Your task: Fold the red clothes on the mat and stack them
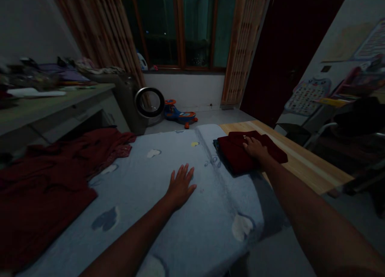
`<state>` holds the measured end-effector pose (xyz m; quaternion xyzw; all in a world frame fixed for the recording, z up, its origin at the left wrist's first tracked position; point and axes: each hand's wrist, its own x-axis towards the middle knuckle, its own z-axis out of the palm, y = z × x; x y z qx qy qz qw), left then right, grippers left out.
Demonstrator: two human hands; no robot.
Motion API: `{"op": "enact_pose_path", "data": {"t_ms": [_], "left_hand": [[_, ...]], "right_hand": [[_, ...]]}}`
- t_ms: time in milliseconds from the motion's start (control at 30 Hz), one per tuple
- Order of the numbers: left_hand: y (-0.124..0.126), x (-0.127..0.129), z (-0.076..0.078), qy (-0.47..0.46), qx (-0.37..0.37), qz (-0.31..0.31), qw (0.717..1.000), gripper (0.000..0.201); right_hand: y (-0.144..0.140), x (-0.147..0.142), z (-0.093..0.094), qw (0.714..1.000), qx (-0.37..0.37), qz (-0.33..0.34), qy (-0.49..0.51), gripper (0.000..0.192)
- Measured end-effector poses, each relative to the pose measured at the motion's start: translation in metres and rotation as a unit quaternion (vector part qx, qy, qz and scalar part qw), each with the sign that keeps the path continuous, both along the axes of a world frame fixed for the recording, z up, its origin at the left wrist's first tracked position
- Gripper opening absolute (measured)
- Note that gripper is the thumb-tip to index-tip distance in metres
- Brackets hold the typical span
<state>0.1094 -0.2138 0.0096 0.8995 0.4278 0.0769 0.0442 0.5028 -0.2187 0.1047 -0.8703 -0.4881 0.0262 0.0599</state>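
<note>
Clock read from where we sit, 12 straight ahead. Nearest, at 12 o'clock, our left hand [180, 189] lies palm-down on the blue cover [135, 180], fingers spread, holding nothing. At 10 o'clock sprawls loose dark-red clothing [54, 172], unfolded and rumpled. A little farther, at 1 o'clock, sits the folded stack [234, 156], partly on the cover and reaching over the pale wooden surface [300, 160]. Our right hand [254, 146] rests on top, palm-down, fingers slightly apart and loosely bent; we see no pinch, though the thumb is hard to make out. We judge the stack light, soft and limp, not fragile; its layers could slide apart if dragged by 1 edge. Best hold, we think: 2 flat hands slipped beneath opposite sides. Looks: deep maroon above, darker bluish cloth peeping out at the left edge, a small pale mark by our fingertips, fabric hard to name in this dim light. Beyond, at 12 o'clock, a blue-and-orange ride-on toy [180, 116], then the dark window [180, 32].
</note>
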Motion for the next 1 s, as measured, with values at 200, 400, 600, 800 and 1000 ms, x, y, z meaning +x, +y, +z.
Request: {"op": "enact_pose_path", "data": {"t_ms": [200, 400, 600, 800, 1000], "left_hand": [[-0.006, -0.096, -0.003, 0.037, -0.005, 0.091, 0.995, 0.056], [-0.014, -0.111, -0.007, -0.014, 0.019, 0.101, 0.995, 0.051], [-0.017, -0.113, -0.005, -0.087, 0.006, 0.101, 0.991, 0.047], [-0.016, -0.121, -0.007, -0.181, -0.002, 0.112, 0.977, 0.034], [-0.013, -0.123, -0.003, -0.237, -0.011, 0.110, 0.965, 0.026]], "right_hand": [[0.004, -0.011, 0.018, 0.993, 0.041, 0.004, -0.115, 0.050], [0.017, -0.123, 0.043, 0.950, 0.242, 0.128, -0.150, 0.050], [0.027, -0.269, -0.013, 0.933, 0.210, 0.292, 0.009, 0.043], [0.015, -0.337, -0.088, 0.944, 0.174, 0.278, 0.025, 0.036], [0.010, -0.339, -0.110, 0.940, 0.174, 0.292, 0.003, 0.031]]}}
